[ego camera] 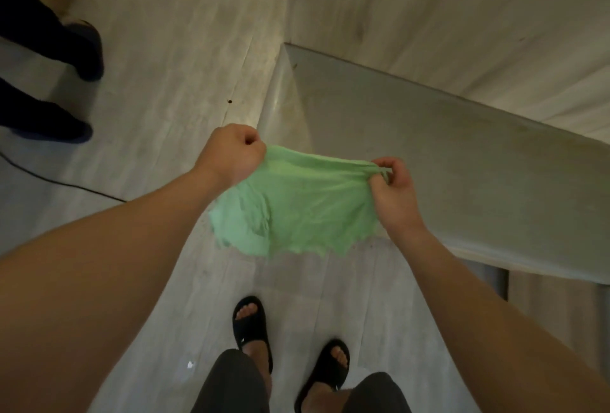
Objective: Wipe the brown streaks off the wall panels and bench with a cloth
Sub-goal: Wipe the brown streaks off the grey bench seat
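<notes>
**Cloth spread between both hands; bench lies ahead and to the right**

The green cloth (290,204) is held in the air above the floor (148,98), stretched by its upper edge between the two hands. The left hand (236,156) is clenched into a fist around the cloth's left top corner. The right hand (394,189) pinches the right top corner, which is gathered into a small twist between the fingertips. The rest of the cloth hangs free below this edge, with its scalloped hem lowest. No surface is touched by it.

The bench (445,155) is seen as a grey slab whose long axis runs from its near corner at upper centre away toward the lower right of the view. The stretched edge of the cloth lies roughly across that corner. The right hand is the nearer one: it is seen over the bench's front edge, while the left hand hangs beside the bench's end face, over the floor. The wall panels (462,16) rise behind the bench, farther from both hands.

Faint brownish marks are made out on the bench top toward the right; on the wall only a small dark fleck is noted. Lighting is dim, so the extent of the streaks cannot be told.

Judgement: wiping is not yet begun. The cloth would probably be bunched into the right hand, and a forward, rightward reach would be needed.
</notes>
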Motion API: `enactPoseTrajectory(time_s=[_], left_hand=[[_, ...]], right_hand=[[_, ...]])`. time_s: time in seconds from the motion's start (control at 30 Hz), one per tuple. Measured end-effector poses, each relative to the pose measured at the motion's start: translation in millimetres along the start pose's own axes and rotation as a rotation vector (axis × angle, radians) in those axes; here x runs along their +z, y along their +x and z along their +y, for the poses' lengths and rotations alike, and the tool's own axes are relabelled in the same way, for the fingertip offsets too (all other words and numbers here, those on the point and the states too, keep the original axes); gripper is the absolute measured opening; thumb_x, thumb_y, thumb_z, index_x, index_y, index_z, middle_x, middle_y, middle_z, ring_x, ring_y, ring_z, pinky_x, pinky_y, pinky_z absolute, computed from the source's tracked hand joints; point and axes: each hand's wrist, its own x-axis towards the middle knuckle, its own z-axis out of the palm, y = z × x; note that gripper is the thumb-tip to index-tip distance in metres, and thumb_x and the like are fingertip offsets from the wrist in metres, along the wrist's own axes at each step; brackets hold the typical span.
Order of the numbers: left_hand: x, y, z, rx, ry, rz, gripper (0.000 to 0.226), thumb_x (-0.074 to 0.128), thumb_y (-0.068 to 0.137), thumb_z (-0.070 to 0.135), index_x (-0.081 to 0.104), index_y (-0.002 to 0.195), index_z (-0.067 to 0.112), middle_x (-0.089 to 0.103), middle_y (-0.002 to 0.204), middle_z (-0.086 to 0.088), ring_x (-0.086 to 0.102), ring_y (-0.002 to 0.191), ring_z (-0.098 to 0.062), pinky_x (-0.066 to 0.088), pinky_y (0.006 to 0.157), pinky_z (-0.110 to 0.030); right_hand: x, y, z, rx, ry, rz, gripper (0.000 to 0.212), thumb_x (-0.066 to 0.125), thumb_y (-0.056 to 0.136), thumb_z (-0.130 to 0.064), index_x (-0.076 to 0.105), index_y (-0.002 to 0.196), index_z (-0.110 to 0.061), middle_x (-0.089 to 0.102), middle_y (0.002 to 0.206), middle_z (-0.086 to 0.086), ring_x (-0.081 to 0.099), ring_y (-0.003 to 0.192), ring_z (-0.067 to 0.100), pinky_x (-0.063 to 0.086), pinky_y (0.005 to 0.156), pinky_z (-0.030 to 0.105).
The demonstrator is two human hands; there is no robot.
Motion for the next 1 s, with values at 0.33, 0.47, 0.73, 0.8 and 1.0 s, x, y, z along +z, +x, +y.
enactPoseTrajectory(time_s=[0.33, 0.47, 0.73, 0.8, 1.0], left_hand=[[113.9, 46.8, -80.5, 0.164, 0.419, 0.176, 0.050, 0.058, 0.091, 0.018, 0.052, 0.140, 0.012, 0.041, 0.149, -0.017, 0.037, 0.135, -0.038, 0.036, 0.108, -0.056], [159.5, 54.7, -128.3, 0.235, 0.692, -0.170, 0.066, 0.026, 0.104, 0.059, 0.004, 0.163, 0.041, -0.014, 0.172, -0.001, -0.017, 0.157, -0.029, -0.005, 0.127, -0.055], [164.7, 138.7, -127.1, 0.386, 0.832, -0.011, 0.076, 0.010, 0.091, 0.073, -0.008, 0.161, 0.048, -0.018, 0.172, 0.000, -0.020, 0.157, -0.030, -0.007, 0.126, -0.058], [165.1, 165.4, -115.3, 0.402, 0.833, 0.005, 0.076, 0.009, 0.090, 0.072, -0.008, 0.161, 0.047, -0.016, 0.172, 0.000, -0.019, 0.157, -0.028, -0.006, 0.126, -0.056], [166.0, 224.4, -91.2, 0.399, 0.792, 0.068, 0.074, 0.011, 0.093, 0.066, -0.004, 0.162, 0.045, -0.013, 0.173, 0.002, -0.016, 0.158, -0.024, -0.004, 0.127, -0.054]], right_hand=[[97.0, 50.8, 108.8, -0.386, -0.760, -0.077, 0.063, 0.060, 0.091, -0.040, 0.049, 0.150, -0.020, 0.041, 0.153, 0.021, 0.042, 0.134, 0.044, 0.035, 0.111, 0.052], [128.8, 52.1, 153.2, -0.530, -0.914, -0.236, 0.063, 0.046, 0.098, -0.062, 0.040, 0.157, -0.039, 0.029, 0.167, 0.015, 0.024, 0.154, 0.042, 0.019, 0.125, 0.056], [141.2, 122.7, 139.8, -0.548, -0.998, -0.189, 0.068, 0.028, 0.097, -0.073, 0.018, 0.160, -0.052, 0.006, 0.174, 0.004, -0.002, 0.160, 0.030, -0.002, 0.129, 0.049], [144.4, 144.9, 133.3, -0.526, -0.994, -0.185, 0.069, 0.024, 0.097, -0.074, 0.013, 0.161, -0.052, 0.001, 0.174, 0.003, -0.007, 0.160, 0.028, -0.005, 0.129, 0.048], [161.0, 199.6, 113.0, -0.546, -0.953, -0.123, 0.069, 0.024, 0.097, -0.072, 0.016, 0.161, -0.049, 0.005, 0.174, 0.004, -0.002, 0.160, 0.029, -0.005, 0.129, 0.047]])
